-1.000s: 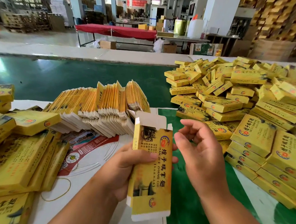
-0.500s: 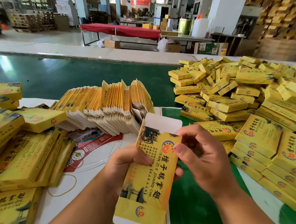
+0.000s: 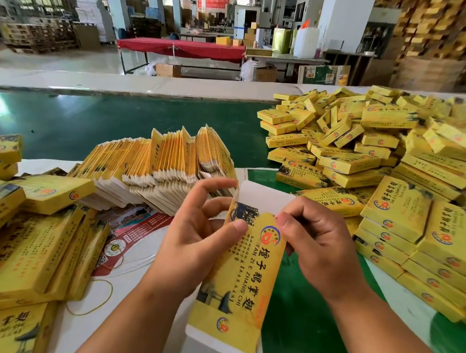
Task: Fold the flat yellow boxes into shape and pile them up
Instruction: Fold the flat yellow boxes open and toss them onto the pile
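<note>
Yellow folded boxes [image 3: 386, 170] fill the heap at right of the frame; more lie at lower left [image 3: 25, 244]. Flat blanks [image 3: 155, 168] stand fanned at centre on the worktop [image 3: 138, 255]. The box in hand [image 3: 243, 270] has tilted since a second ago, its white top flap now raised. The left hand [image 3: 194, 242] pinches its left edge under the thumb; the right hand [image 3: 318, 245], fingers curled, grips the right edge. Judgement: shaping is under way, ends unclosed.
</note>
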`<state>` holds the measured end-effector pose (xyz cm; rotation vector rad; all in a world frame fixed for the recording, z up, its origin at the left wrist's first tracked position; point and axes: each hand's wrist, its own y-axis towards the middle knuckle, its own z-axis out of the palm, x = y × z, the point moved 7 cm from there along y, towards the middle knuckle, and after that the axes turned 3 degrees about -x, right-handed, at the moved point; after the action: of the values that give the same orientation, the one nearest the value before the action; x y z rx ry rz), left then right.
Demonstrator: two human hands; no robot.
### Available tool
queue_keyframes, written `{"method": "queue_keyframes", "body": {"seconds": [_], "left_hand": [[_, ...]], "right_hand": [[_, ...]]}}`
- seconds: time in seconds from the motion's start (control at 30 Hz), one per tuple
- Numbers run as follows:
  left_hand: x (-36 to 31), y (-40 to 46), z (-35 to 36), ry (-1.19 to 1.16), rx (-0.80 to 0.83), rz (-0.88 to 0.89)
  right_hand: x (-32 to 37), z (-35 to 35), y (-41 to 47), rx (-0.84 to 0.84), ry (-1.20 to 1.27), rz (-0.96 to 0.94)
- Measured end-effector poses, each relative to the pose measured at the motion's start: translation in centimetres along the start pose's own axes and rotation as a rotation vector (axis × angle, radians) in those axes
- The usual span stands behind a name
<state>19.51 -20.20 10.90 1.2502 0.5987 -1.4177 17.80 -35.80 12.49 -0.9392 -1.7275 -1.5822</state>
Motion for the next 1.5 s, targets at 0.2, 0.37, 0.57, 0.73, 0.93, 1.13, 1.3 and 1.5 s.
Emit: {"method": "queue_keyframes", "body": {"seconds": [0.2, 0.37, 0.57, 0.73, 0.93, 1.13, 1.3, 1.5], "left_hand": [[0.5, 0.0, 0.5, 0.08, 0.052, 0.008], [1.0, -0.2, 1.1, 0.039, 0.131, -0.039], [1.1, -0.2, 0.9, 0.214, 0.127, -0.061], [0.3, 0.1, 0.2, 0.348, 0.002, 0.079], [0.2, 0.5, -1.2, 0.301, -0.095, 0.071], [0.2, 0.7, -1.3, 0.341, -0.071, 0.036], [0.1, 0.8, -1.6, 0.338, -0.117, 0.076], [0.2, 0.7, -1.4, 0.33, -0.097, 0.061]], "right_hand": [[-0.6, -0.7, 0.1, -0.104, 0.052, 0.048], [-0.9, -0.6, -0.1, -0.119, 0.107, 0.077], [-1.1, -0.1, -0.1, -0.076, 0.092, 0.093], [-0.9, -0.1, -0.1, -0.033, 0.023, 0.061], [-2.7, -0.3, 0.0, 0.024, 0.091, 0.247], [-2.8, 0.3, 0.1, 0.106, 0.149, 0.29], [-2.3, 0.3, 0.2, 0.076, 0.135, 0.24], [-2.6, 0.0, 0.1, 0.018, 0.092, 0.227]]}}
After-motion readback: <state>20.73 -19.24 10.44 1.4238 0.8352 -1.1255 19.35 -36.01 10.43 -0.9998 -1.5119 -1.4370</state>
